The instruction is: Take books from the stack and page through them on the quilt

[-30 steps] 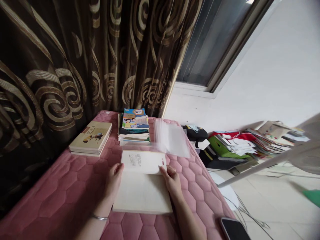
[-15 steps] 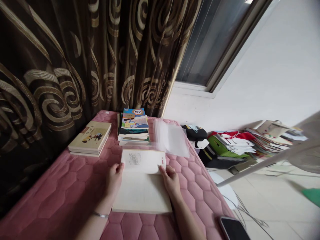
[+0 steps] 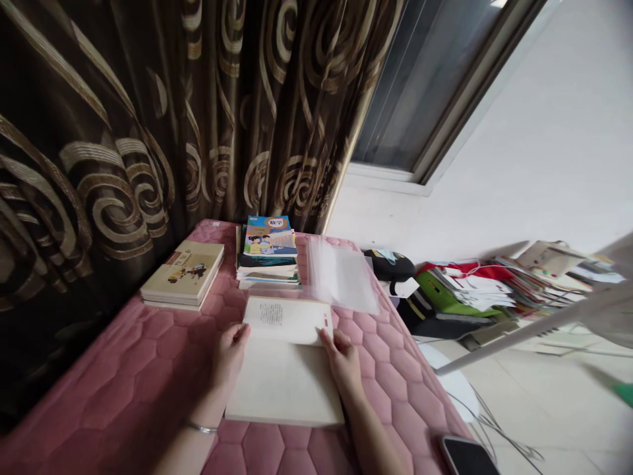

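Note:
An open book [image 3: 287, 382] lies on the pink quilted mattress [image 3: 163, 369], its lower page blank and its upper page printed with small text. At the left edge of the upper page, my left hand [image 3: 231, 349] pinches the paper between thumb and fingers. My right hand [image 3: 342, 356] grips the page's right edge, thumb on top. Behind the book stands a pile of textbooks [image 3: 270, 241] with a blue cover on top. Translucent plastic sheets [image 3: 346, 277] lie beside that pile, to its right.
A stack of beige books [image 3: 185, 270] sits at the left, near the patterned curtain [image 3: 222, 119]. A phone [image 3: 467, 455] lies at the mattress's right edge. Beyond are a white fan stand [image 3: 504, 340] and piled bags and papers [image 3: 465, 284].
The whole view has shifted slightly, so things appear a little further right. Both hands keep their hold on the page.

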`<action>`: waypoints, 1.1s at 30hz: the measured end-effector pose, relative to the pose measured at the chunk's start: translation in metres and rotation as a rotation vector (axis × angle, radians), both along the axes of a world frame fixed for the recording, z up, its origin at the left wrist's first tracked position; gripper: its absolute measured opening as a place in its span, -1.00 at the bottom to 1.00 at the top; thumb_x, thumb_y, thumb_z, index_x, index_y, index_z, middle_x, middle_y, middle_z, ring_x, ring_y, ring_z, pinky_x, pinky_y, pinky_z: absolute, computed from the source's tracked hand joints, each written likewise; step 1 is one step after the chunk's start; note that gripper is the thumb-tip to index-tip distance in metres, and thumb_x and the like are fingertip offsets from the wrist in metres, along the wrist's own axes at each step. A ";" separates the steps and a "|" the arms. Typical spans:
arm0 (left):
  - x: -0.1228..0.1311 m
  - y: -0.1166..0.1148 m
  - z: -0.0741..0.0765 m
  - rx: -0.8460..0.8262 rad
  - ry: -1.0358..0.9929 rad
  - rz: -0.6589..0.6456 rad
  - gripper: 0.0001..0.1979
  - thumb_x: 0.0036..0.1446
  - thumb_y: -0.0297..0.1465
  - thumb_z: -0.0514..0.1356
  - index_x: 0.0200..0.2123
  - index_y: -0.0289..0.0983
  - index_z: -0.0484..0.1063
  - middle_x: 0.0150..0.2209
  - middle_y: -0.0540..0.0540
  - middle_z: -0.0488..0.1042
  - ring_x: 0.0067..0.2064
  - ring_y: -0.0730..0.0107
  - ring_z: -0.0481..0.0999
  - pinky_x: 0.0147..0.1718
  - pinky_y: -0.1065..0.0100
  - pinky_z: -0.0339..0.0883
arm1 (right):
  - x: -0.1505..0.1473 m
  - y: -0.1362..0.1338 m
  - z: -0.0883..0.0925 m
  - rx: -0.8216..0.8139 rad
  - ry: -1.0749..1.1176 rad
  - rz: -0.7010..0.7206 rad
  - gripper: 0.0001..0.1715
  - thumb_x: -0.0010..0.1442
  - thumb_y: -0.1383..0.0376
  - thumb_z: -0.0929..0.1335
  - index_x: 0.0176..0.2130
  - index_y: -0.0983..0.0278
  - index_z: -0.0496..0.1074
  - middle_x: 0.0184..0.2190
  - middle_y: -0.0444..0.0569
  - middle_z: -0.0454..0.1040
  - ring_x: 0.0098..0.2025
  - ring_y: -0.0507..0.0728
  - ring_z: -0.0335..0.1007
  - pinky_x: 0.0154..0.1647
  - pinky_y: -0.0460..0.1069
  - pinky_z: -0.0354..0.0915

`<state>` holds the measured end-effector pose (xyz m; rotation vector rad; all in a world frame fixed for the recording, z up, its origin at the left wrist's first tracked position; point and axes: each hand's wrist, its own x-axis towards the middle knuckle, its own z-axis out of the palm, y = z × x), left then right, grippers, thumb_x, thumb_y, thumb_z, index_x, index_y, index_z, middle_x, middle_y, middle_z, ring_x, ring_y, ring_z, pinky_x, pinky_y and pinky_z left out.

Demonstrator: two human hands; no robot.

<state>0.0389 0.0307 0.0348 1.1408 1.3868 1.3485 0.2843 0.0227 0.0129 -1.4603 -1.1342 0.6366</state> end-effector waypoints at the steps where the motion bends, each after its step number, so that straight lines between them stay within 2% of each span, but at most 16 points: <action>1: 0.000 0.000 0.001 -0.016 -0.004 0.002 -0.53 -0.10 0.01 0.23 -0.41 -0.32 0.49 -0.42 -0.13 0.54 -0.39 0.26 0.45 -0.41 0.35 0.30 | 0.000 0.000 -0.001 -0.003 0.004 0.002 -0.41 -0.02 -0.17 0.38 -0.62 0.25 0.28 -0.61 -0.15 0.24 -0.42 0.09 0.17 -0.41 -0.06 0.12; 7: 0.002 0.000 0.001 -0.048 0.016 0.029 -0.54 -0.14 0.04 0.22 -0.52 -0.29 0.41 -0.54 -0.02 0.42 -0.46 0.35 0.36 -0.48 0.40 0.21 | 0.000 0.002 -0.004 0.005 0.015 0.002 -0.39 -0.04 -0.19 0.38 -0.63 0.26 0.28 -0.64 -0.15 0.22 -0.45 0.08 0.13 -0.45 -0.07 0.10; 12: 0.003 0.001 0.000 -0.054 0.010 0.083 -0.57 -0.16 0.01 0.24 -0.55 -0.26 0.32 -0.60 0.07 0.29 -0.52 0.45 0.26 -0.52 0.44 0.14 | -0.001 0.002 -0.004 0.000 0.025 0.018 -0.41 -0.04 -0.19 0.38 -0.60 0.27 0.31 -0.61 -0.13 0.27 -0.44 0.08 0.16 -0.46 -0.07 0.10; 24: 0.004 0.006 -0.003 -0.039 0.154 0.173 -0.54 -0.17 0.07 0.21 -0.58 -0.23 0.29 -0.63 0.05 0.29 -0.52 0.39 0.27 -0.51 0.39 0.14 | 0.000 0.002 -0.005 0.001 -0.010 0.003 -0.42 0.00 -0.17 0.36 -0.59 0.28 0.36 -0.60 -0.11 0.31 -0.42 0.10 0.19 -0.44 -0.06 0.12; 27: 0.003 0.005 -0.002 -0.034 0.121 0.139 -0.53 -0.16 0.07 0.21 -0.57 -0.25 0.31 -0.61 0.05 0.31 -0.51 0.40 0.29 -0.51 0.41 0.15 | -0.001 0.002 -0.005 -0.006 -0.005 0.009 -0.43 0.00 -0.16 0.36 -0.56 0.29 0.39 -0.58 -0.10 0.34 -0.42 0.10 0.20 -0.43 -0.06 0.13; 33: 0.003 0.002 0.001 -0.063 0.030 -0.014 -0.49 -0.15 0.10 0.19 -0.53 -0.28 0.39 -0.57 0.00 0.39 -0.47 0.36 0.36 -0.51 0.42 0.19 | -0.001 0.001 0.001 -0.005 0.049 0.041 -0.42 -0.02 -0.17 0.37 -0.57 0.30 0.40 -0.60 -0.12 0.33 -0.43 0.11 0.22 -0.41 -0.05 0.14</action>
